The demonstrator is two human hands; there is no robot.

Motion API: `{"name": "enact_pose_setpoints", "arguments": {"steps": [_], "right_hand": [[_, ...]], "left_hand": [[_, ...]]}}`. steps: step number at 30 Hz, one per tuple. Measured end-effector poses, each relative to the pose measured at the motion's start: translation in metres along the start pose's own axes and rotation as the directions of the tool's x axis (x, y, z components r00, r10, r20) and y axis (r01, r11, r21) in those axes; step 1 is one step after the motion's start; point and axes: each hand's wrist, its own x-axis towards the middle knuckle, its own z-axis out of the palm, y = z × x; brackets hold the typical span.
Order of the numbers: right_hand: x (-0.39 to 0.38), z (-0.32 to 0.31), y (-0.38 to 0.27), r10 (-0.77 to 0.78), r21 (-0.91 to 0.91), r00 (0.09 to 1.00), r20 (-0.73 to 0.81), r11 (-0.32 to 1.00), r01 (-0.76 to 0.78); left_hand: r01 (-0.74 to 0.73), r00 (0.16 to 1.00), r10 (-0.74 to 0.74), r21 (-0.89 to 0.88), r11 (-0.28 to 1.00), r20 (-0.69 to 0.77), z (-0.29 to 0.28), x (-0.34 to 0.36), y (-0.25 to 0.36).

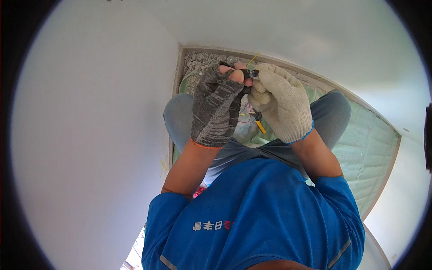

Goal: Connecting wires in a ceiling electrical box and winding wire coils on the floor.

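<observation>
Both hands meet in front of me, over the gap between my knees. My left hand (pixel 216 105), in a dark grey glove with bare fingertips, is closed on a small black piece (pixel 250 73). My right hand (pixel 283 101), in a cream knitted glove, pinches the same black piece from the other side. Its exact kind is too small to tell. A thin yellow-green wire (pixel 254 59) sticks up just beyond the fingers. Lower down, between my legs, lies a yellow-handled tool (pixel 260 125) with a dark head, beside thin red and yellow wires (pixel 244 118).
White walls rise at the left (pixel 90 112) and ahead (pixel 279 27). Grey rubble (pixel 193 65) lies in the far corner. Pale green sheeting (pixel 364 139) covers the floor at the right. My bent knees flank the work. A yellow mark (pixel 164 167) shows on the left wall.
</observation>
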Motion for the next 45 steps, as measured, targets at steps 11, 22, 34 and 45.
{"name": "enact_pose_setpoints", "arguments": {"steps": [11,22,34,45], "right_hand": [[0.000,-0.007,-0.015,-0.330,-0.800,0.893,0.307,0.419,0.430],[-0.006,0.003,-0.021,-0.157,-0.594,0.984,-0.086,0.801,0.076],[-0.010,-0.009,-0.020,-0.080,-0.464,0.992,-0.101,0.886,0.024],[-0.011,-0.013,-0.023,-0.009,-0.477,0.995,-0.103,0.878,-0.041]], "left_hand": [[0.139,0.983,-0.115,0.181,0.974,-0.140,0.003,0.003,0.006],[0.244,0.970,-0.240,0.119,0.963,-0.046,-0.002,0.005,0.004],[0.292,0.955,-0.291,0.012,0.956,-0.049,-0.003,0.001,0.009],[0.178,0.978,-0.148,0.219,0.959,-0.145,0.006,-0.002,0.012]]}}
